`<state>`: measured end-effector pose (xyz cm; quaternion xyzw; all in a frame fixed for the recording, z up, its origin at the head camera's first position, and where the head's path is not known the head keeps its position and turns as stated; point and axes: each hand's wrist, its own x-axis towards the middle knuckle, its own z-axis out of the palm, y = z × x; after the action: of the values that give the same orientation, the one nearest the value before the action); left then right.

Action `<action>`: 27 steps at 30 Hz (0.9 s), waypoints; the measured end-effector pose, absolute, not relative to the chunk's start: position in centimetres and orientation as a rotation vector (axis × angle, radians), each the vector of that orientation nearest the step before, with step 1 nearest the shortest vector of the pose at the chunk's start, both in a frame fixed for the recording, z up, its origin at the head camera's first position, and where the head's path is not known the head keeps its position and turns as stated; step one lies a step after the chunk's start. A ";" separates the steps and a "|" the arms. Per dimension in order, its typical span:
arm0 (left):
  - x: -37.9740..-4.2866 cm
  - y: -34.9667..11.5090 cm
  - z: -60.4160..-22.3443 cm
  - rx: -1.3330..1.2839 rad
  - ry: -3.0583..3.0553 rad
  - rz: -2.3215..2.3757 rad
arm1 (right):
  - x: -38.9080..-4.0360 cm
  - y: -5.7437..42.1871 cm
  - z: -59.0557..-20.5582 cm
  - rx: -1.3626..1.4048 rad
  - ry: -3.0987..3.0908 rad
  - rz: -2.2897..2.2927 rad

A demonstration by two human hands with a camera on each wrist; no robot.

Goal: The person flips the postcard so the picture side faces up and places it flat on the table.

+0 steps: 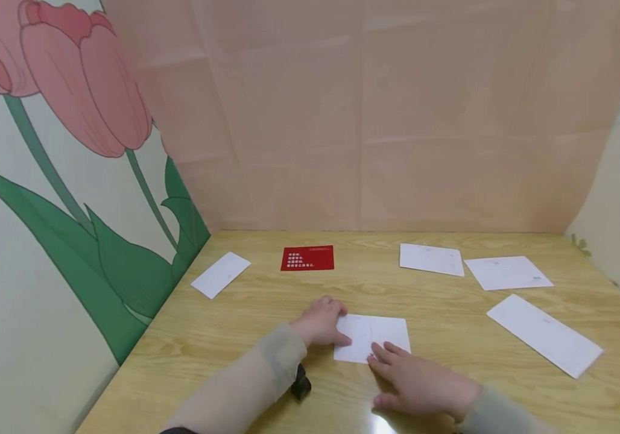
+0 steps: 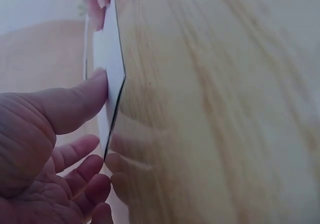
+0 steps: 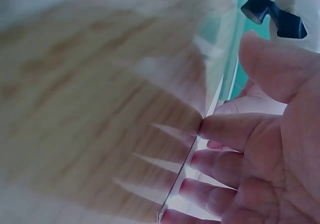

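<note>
A white card (image 1: pixel 383 328) with a faint line down its middle lies flat on the wooden table, in front of the person. The left hand (image 1: pixel 321 322) holds its left end: the thumb rests on the card's face (image 2: pixel 115 54), and the curled fingers meet its edge, as the left wrist view shows. From the right, the right hand (image 1: pixel 418 383) touches the card's near right part with extended fingertips, its thumb apart from the card. In the right wrist view these fingers (image 3: pixel 220 129) reach the card's edge side by side.
A red card (image 1: pixel 307 258) with white print lies further back. One white card (image 1: pixel 221 275) is at the left; others lie at the right: two at the back (image 1: pixel 432 259) and a long one (image 1: pixel 546 334) nearer. A pinkish sheet (image 1: pixel 397 120) hangs behind the table (image 1: pixel 245 337).
</note>
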<state>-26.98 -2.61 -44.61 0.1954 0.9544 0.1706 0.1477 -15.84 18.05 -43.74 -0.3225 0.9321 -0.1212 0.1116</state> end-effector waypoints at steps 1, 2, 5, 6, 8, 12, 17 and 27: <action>-26.9 -2.6 -44.5 0.556 2.741 0.497 | -15.8 18.0 -43.8 -0.943 2.740 -0.350; -26.9 -2.7 -44.5 0.547 2.736 0.513 | -15.7 18.0 -43.8 -0.948 2.745 -0.344; -26.8 -2.8 -44.5 0.534 2.722 0.549 | -15.6 18.1 -43.9 -0.979 2.761 -0.329; -26.8 -2.8 -44.6 0.533 2.718 0.565 | -15.7 18.1 -43.9 -1.002 2.769 -0.331; -26.9 -2.9 -44.6 0.527 2.710 0.577 | -15.9 18.3 -44.0 -1.051 2.777 -0.356; -26.8 -2.9 -44.7 0.532 2.687 0.559 | -17.0 19.1 -44.1 -1.162 2.780 -0.415; -26.5 -2.8 -44.4 0.505 2.657 0.571 | -19.0 20.4 -44.0 -1.191 2.827 -0.447; -26.3 -3.1 -44.4 0.541 2.652 0.563 | -21.9 21.8 -43.8 -0.686 2.859 -0.556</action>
<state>-26.31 -3.10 -44.43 0.1923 0.9423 0.2000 0.1875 -21.92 21.83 -43.81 -0.2287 0.9528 -0.1853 0.0748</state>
